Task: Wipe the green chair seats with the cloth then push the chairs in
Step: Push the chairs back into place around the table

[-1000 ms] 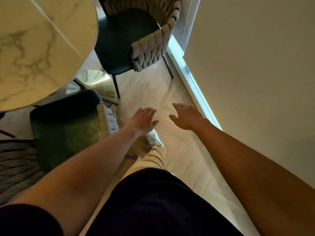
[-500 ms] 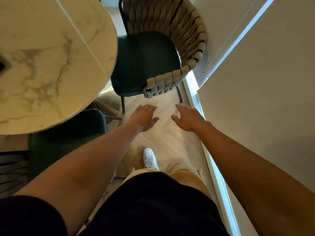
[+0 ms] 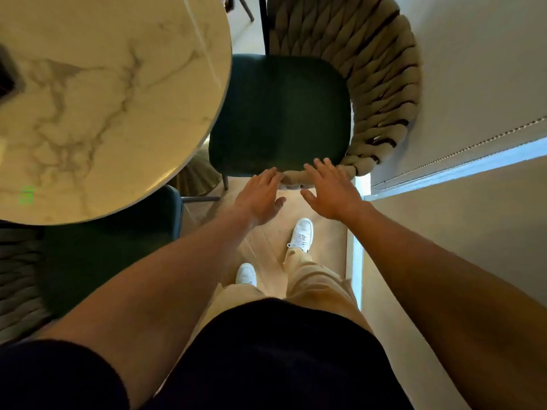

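Both hands reach to the near end of the woven backrest [image 3: 381, 84] of the green chair [image 3: 281, 113] at upper centre. The left hand [image 3: 260, 196] has fingers straight and together, seemingly touching the weave; the right hand [image 3: 331, 190] lies flat with fingers slightly spread over it. The seat's left edge sits just under the round marble desk [image 3: 103, 99] at upper left. A second green seat [image 3: 97, 247] sits tucked lower left. A narrow strip of wooden floor [image 3: 325, 244] runs between chair and wall [image 3: 473, 69].
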